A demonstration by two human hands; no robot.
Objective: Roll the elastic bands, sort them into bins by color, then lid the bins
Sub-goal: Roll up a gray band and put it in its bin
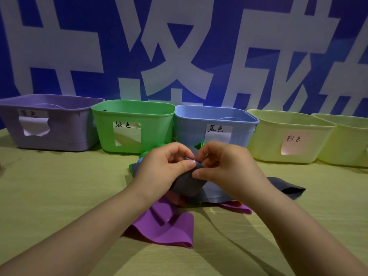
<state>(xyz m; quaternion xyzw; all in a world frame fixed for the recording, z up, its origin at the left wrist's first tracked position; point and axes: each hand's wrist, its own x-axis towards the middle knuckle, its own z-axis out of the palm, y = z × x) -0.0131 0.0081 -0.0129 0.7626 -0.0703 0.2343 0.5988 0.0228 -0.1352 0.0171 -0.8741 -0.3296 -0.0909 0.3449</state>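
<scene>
With your left hand (165,166) and right hand (221,166) both pinching the end of the gray band (185,186) above the pile (165,226) before the blue bin (191,132), keep the first turn tight and its edges square.

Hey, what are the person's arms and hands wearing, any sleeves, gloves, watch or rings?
The left forearm and right forearm are bare to the picture's edge: no sleeves or cuffs show. The left hand and right hand wear no gloves, and neither wrist carries a watch or bracelet. The nails that show look short and unpainted. Any ring is too blurred to tell.
</scene>
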